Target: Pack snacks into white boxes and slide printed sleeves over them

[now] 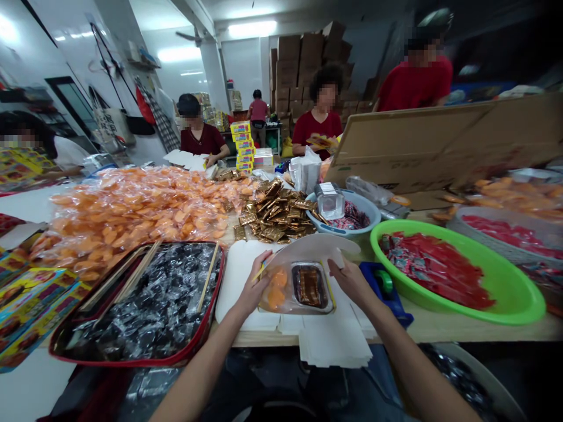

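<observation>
Holding a clear plastic tray (299, 290) between both hands, its long axis running crosswise: left hand (251, 288) is curling closed on its left edge; right hand (347, 280) is resting half-open at its right end, grip unclear. Tray is carrying orange pieces (276, 290) and a dark bar (310, 286). White paper sheets (237, 287) are lying beneath; a blue tape dispenser (382, 286) is sitting just beyond the right hand; a red-rimmed tray (132, 362) of black wrapped sweets (153, 299) is lying beyond the left hand.
</observation>
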`<state>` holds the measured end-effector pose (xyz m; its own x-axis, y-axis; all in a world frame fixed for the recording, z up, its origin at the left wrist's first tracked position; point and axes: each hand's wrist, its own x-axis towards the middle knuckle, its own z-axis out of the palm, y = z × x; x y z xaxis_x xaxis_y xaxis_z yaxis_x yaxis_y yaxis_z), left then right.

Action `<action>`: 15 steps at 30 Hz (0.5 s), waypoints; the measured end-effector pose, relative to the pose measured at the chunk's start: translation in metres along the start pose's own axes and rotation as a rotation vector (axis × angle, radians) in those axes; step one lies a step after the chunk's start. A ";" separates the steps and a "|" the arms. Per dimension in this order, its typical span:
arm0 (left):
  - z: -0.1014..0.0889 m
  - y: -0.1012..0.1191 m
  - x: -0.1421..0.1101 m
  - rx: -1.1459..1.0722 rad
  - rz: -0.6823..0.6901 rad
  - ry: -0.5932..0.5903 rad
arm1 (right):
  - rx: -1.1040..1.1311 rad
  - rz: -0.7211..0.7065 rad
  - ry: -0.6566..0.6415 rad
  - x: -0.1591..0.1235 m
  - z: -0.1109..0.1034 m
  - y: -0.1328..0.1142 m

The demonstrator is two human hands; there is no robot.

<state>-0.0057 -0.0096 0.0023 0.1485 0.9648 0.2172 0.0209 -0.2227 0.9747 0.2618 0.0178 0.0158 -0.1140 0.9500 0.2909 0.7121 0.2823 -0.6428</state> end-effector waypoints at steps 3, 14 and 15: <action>-0.002 0.000 0.000 0.021 0.068 -0.036 | -0.002 0.009 0.001 -0.003 0.003 0.004; -0.042 -0.019 -0.023 0.692 0.333 -0.488 | -0.024 -0.201 -0.187 -0.057 0.019 0.051; -0.044 -0.019 -0.027 0.757 0.333 -0.511 | -0.037 -0.214 -0.211 -0.061 0.017 0.054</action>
<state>-0.0541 -0.0256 -0.0197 0.6698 0.6984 0.2522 0.5040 -0.6770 0.5364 0.2953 -0.0224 -0.0489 -0.4027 0.8773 0.2610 0.6810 0.4777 -0.5550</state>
